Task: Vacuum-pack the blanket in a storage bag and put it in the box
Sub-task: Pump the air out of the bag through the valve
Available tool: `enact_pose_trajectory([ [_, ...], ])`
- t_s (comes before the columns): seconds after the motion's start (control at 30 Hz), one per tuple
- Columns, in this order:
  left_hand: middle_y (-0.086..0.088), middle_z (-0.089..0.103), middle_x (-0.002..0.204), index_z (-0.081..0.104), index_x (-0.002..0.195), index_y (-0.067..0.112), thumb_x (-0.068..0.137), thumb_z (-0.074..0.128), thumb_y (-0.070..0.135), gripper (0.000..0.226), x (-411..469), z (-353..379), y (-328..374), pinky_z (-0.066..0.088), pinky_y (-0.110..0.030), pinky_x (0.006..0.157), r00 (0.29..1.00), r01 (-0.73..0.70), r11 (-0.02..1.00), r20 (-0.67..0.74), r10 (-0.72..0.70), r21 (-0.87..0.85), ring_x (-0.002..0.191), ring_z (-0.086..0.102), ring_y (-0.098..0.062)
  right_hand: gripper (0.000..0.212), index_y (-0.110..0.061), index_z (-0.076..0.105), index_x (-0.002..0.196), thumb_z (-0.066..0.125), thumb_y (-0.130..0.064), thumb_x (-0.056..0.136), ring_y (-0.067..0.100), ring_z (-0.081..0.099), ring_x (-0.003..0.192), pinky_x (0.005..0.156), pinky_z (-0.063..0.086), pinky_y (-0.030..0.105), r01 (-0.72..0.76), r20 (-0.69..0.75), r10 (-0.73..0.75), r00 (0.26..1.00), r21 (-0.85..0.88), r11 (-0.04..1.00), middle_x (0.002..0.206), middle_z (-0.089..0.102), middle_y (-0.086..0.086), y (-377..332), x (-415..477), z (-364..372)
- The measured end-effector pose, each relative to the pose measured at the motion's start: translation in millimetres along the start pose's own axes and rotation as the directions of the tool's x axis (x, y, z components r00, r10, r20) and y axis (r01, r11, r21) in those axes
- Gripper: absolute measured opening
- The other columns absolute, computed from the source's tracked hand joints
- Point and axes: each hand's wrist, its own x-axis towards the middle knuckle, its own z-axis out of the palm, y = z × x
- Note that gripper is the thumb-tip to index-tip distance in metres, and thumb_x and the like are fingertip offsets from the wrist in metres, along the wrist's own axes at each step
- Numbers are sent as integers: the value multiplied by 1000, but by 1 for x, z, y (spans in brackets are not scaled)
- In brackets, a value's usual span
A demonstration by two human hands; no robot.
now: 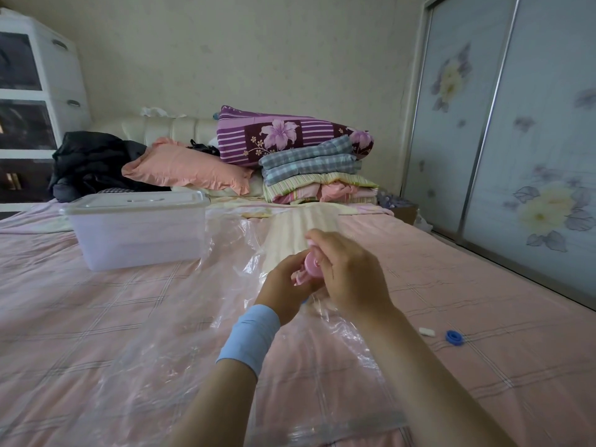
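Right of the box (135, 233), the pink valve (312, 268) of the storage bag (167, 321) was pinched by left hand (283, 287) and right hand (350, 275). The blanket (290, 235) was bagged beside the box; the valve was probably best turned squarely.

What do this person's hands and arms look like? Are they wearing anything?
No sleeves or gloves show. The left hand has a wide light-blue band round its wrist. The right hand and its wrist wear nothing.
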Motion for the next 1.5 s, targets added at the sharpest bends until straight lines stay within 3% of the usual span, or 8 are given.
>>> enact_pose_trajectory([
  [0.2,22,63,118,60,119,50,78,77,33,47,4,-2,-6,46,-28,96,1000,1,999,-18,0,35,114,56,-4,21,1,68,113,52,-7,102,24,56,99,91,43,24,91,-315,-72,946,47,995,104,65,12,-18,45,-45],
  [0.43,12,67,108,65,107,44,80,75,23,35,-2,0,-1,51,-12,77,1000,10,1000,-6,-10,-11,101,64,-10,33,-10,68,109,41,-20,93,25,59,95,79,54,48,-59,135,54,989,33,998,103,65,4,-4,2,-4],
  [0.67,21,64,116,61,120,47,80,75,29,46,1,-3,-3,45,-24,95,1000,-3,999,-16,4,43,112,56,-2,26,-2,71,100,46,-4,96,26,56,97,84,43,32,98,-325,-96,941,-9,995,102,67,11,-22,50,-55],
  [0.9,10,69,105,64,97,40,84,70,22,23,-2,-1,0,48,-16,81,1000,12,999,5,-13,40,98,64,-9,23,-13,69,110,55,-13,92,26,59,95,73,56,45,-64,246,66,967,-15,998,107,67,3,-1,-7,4],
  [1.03,20,67,111,63,120,40,83,73,25,41,-2,-4,1,41,-6,78,999,12,1000,-34,-11,23,103,57,10,25,-12,71,103,48,-13,93,24,60,90,72,52,39,46,-15,-46,999,1,999,101,67,3,-14,27,-28],
  [1.17,23,66,110,63,116,43,82,74,23,41,-3,-4,2,42,-5,80,1000,-13,999,-2,13,35,102,56,11,26,-8,74,99,49,-8,93,26,59,90,69,45,30,31,-327,-25,945,14,999,100,67,6,-25,41,-47],
  [1.37,13,68,102,66,104,36,81,73,18,30,-5,1,6,44,-3,72,1000,11,1000,2,-11,29,94,63,-1,40,-17,70,108,35,-27,91,26,62,85,61,53,37,-91,202,99,974,-48,995,106,64,1,-5,-4,-6],
  [1.5,22,64,113,60,112,51,81,76,24,44,-5,-2,8,40,-3,75,1000,0,1000,-17,0,28,103,58,6,27,-11,72,104,47,-14,95,23,61,84,69,51,38,27,-120,-30,992,-30,999,100,66,4,-15,36,-43],
])
